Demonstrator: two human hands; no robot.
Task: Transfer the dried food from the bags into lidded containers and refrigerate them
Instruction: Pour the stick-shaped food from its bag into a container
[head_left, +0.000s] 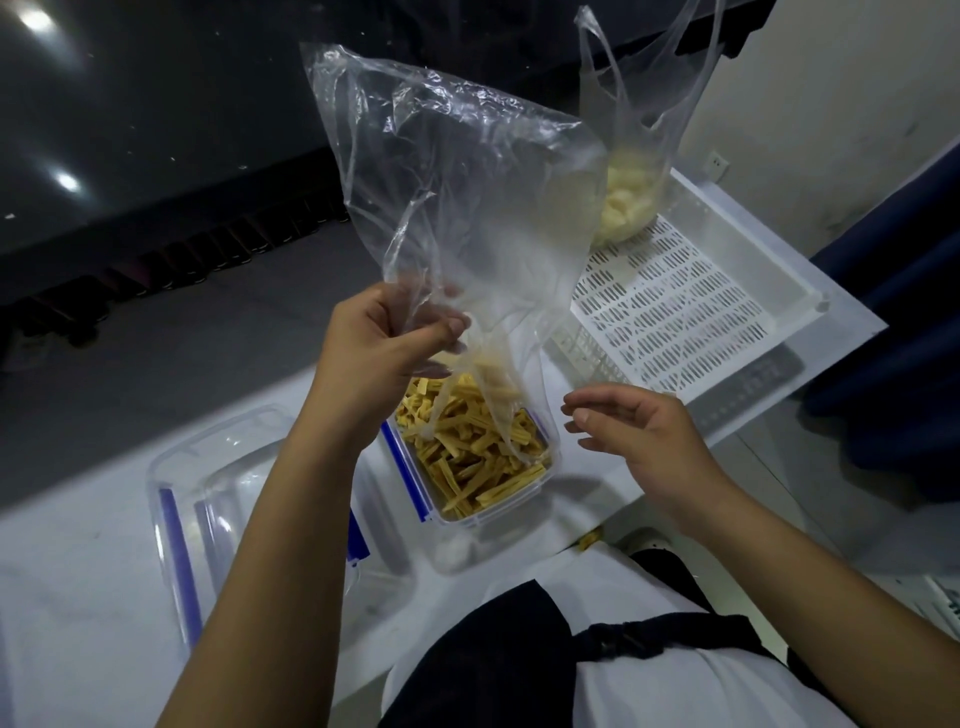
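A person's left hand pinches a clear plastic bag upside down above an open container — its fingers curled round a gathered fold of the film, the bag's mouth hanging into the box. The container, clear with blue clasps, stands on the white table and is filled with yellow dried food sticks; a few sticks are in the bag's lower end. The right hand hovers just beside the bag's mouth, fingers loosely bent and apart, grasping nothing.

To the left of the filled box, partly under the left forearm, lies another clear container with blue clasps. 1 loose stick rests on the table near the person's lap. Further back, a white perforated tray carries a 2nd bag — handles upright, pale food pieces gathered in its bottom. A dark floor runs behind the table.
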